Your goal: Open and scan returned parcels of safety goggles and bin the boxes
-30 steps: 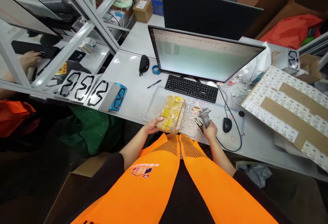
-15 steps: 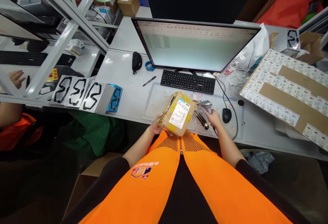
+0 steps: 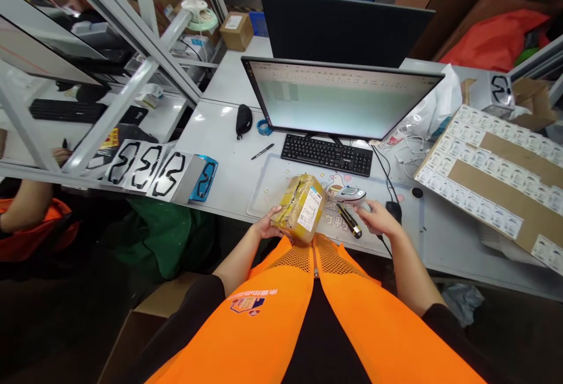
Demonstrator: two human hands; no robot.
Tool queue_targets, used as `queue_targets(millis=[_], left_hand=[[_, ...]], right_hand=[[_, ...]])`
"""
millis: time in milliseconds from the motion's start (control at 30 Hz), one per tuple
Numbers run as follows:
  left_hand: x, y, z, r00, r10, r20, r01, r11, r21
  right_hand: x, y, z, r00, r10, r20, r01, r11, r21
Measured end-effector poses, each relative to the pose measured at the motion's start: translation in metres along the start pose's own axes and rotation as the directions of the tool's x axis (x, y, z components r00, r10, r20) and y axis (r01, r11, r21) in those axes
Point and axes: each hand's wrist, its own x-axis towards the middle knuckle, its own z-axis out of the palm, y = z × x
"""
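Note:
A small cardboard parcel (image 3: 291, 208), wrapped in yellow tape, is tilted near the desk's front edge. Its white shipping label (image 3: 309, 209) faces right. My left hand (image 3: 268, 224) is closed on the parcel's lower left side. My right hand (image 3: 377, 217) grips the handle of a grey-and-white barcode scanner (image 3: 348, 194), whose head points left at the label side. Below the scanner, a black-and-yellow utility knife (image 3: 349, 221) lies on the desk mat (image 3: 264, 187).
Behind the mat are a keyboard (image 3: 325, 154) and a monitor (image 3: 343, 99). A mouse (image 3: 393, 211) sits right of my hand. A label-covered cardboard sheet (image 3: 488, 167) takes up the right side. Boxes (image 3: 167, 174), a pen (image 3: 263, 151) and a black pouch (image 3: 244, 120) are at left.
The parcel has turned so its label faces more to the right. My right hand has raised the scanner and swung its head level toward the parcel. The camera view has shifted slightly.

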Motion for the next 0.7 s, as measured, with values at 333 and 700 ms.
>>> queue_targets(millis=[333, 700], left_hand=[[-0.043, 0.016, -0.032, 0.996, 0.045, -0.077, -0.039, 0.996, 0.076], [-0.037, 0.023, -0.02, 0.966, 0.07, -0.25, 0.012, 0.95, 0.311]], right_hand=[[-0.01, 0.007, -0.017, 0.977, -0.064, 0.203, 0.015, 0.972, 0.232], [0.042, 0.035, -0.006, 0.987, -0.017, -0.16, -0.023, 0.968, -0.25]])
